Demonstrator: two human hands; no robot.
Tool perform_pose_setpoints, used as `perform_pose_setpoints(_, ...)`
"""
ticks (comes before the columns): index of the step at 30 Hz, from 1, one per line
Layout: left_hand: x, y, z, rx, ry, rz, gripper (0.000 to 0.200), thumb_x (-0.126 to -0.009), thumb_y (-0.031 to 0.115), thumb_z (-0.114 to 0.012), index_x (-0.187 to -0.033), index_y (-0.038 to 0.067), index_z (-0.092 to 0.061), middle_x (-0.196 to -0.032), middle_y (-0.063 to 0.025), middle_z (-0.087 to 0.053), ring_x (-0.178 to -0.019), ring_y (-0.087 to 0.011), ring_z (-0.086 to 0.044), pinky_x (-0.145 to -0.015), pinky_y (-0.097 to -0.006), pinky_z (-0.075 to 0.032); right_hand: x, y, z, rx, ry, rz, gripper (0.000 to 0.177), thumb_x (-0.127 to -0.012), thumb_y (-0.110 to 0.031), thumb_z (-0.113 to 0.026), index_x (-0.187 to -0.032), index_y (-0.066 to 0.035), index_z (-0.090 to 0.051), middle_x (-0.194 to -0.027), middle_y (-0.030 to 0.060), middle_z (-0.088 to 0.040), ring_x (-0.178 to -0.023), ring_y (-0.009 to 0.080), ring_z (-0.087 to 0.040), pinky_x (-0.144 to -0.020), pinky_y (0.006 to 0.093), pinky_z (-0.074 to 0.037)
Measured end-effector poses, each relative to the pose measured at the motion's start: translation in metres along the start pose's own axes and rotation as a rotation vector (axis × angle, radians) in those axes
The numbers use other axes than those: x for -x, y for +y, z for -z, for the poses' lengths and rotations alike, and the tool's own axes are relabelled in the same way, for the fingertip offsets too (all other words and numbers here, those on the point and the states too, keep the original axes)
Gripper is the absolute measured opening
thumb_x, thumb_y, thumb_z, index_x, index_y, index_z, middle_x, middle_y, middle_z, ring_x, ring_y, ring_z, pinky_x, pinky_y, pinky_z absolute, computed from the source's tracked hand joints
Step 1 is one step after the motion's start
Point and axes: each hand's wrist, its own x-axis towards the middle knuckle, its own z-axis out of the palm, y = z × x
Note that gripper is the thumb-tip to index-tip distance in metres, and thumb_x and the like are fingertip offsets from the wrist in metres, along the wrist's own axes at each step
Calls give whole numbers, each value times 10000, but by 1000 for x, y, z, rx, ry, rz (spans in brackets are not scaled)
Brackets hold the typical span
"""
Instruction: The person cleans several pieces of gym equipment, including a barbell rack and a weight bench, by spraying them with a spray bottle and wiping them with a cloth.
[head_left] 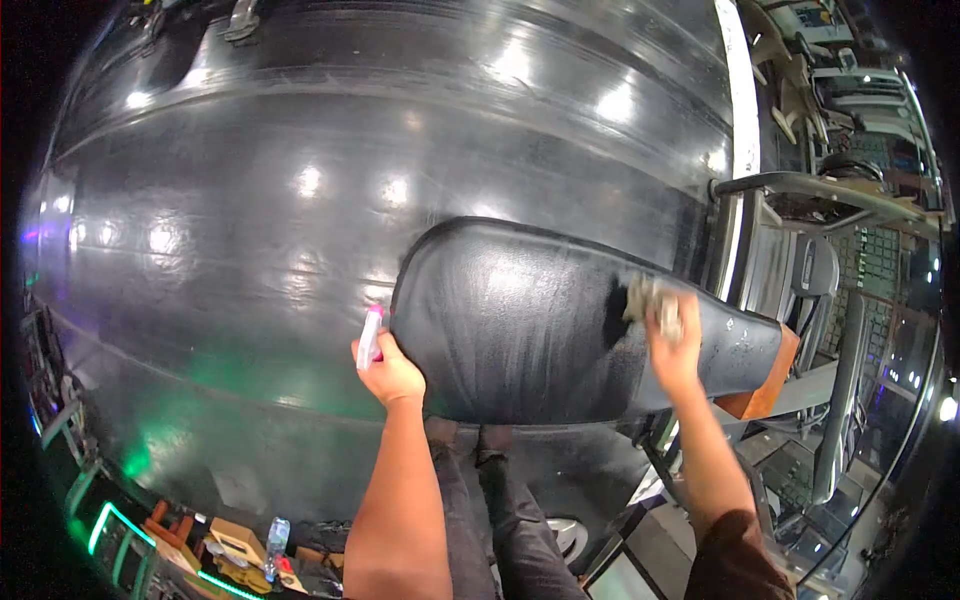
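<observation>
A black, glossy, elongated curved piece (520,320) lies in front of me, with a brown wooden end at its right. My left hand (388,372) is at its left edge, closed around a small pink-and-white bottle (370,335). My right hand (672,335) presses a crumpled grey cloth (645,298) onto the upper right part of the black piece. A darker patch shows on the surface just left of the cloth.
A huge shiny black curved surface (350,180) fills the view behind the piece. Metal frames and chairs (830,300) stand at the right. Boxes and a water bottle (275,540) lie on the floor at lower left. My legs show below.
</observation>
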Motion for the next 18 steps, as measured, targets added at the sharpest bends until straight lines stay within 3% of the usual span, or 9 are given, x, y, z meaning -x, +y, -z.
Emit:
perform_pose_setpoints(2,-1,-1,2,-24,-44,18,270,-924,257,-606,-966,-9,-595,-865,-95,-596,-809,-236,-565,-774,-389,-457,-61,34,-20,204,84,62,273,-888,-136,-692,-1140,-52,-630,-1139,184,-589,-1009,403,-577,-923,459,-457)
perform_pose_setpoints(4,-1,6,5,-57,-103,93,335,-931,261,-579,-1120,-9,-643,-1021,-106,-670,-946,-244,-617,-884,-377,-471,-87,62,-40,251,-131,-163,282,-875,-162,-694,-1138,-71,-648,-1091,153,-640,-1056,394,-565,-953,464,-439)
perform_pose_setpoints(6,2,8,3,-84,-81,83,345,-931,278,-576,-1110,-10,-640,-1009,-101,-671,-949,-245,-620,-879,-377,-475,-74,58,-56,500,-65,-87,293,-853,-168,-700,-1116,-49,-651,-1034,132,-659,-1062,375,-566,-948,468,-439)
perform_pose_setpoints(9,0,9,3,-82,-68,67,305,-927,274,-585,-1037,-8,-622,-946,-105,-646,-889,-252,-605,-828,-388,-471,-6,42,-44,383,-53,-34,390,-848,-86,-587,-1228,-3,-572,-1232,229,-565,-1162,436,-499,-984,528,-407)
perform_pose_setpoints(10,-1,4,3,-82,-56,47,275,-923,264,-597,-977,-6,-604,-894,-106,-621,-841,-253,-589,-787,-396,-464,33,48,-40,411,-156,34,494,-839,-98,-550,-1323,-3,-509,-1377,267,-470,-1249,475,-441,-995,574,-383)
perform_pose_setpoints(12,-1,3,3,-64,-38,29,257,-919,253,-609,-915,-3,-587,-838,-107,-595,-789,-254,-571,-743,-402,-456,114,53,-35,335,-197,-112,581,-814,-145,-578,-1369,-7,-470,-1441,255,-414,-1381,474,-355,-1088,650,-303)
perform_pose_setpoints(13,-1,4,3,-51,-41,28,256,-919,252,-609,-913,-3,-586,-836,-106,-593,-785,-254,-569,-739,-402,-454,153,55,-32,468,-310,-118,607,-776,-114,-621,-1356,-9,-475,-1439,267,-402,-1399,472,-336,-1088,654,-299)
perform_pose_setpoints(15,-2,5,4,-30,-50,19,256,-918,251,-609,-906,-4,-585,-826,-103,-586,-774,-250,-562,-732,-401,-451,190,35,-15,280,-413,-267,595,-677,-51,-677,-1246,-2,-512,-1300,251,-464,-1266,490,-413,-1027,624,-358)
perform_pose_setpoints(18,-3,2,2,-2,-44,3,259,-916,250,-612,-892,-6,-581,-804,-99,-573,-755,-241,-550,-723,-396,-448,229,42,6,239,-774,-153,503,-691,-95,-739,-1174,-70,-601,-1161,214,-612,-1057,424,-602,-876,468,-525)
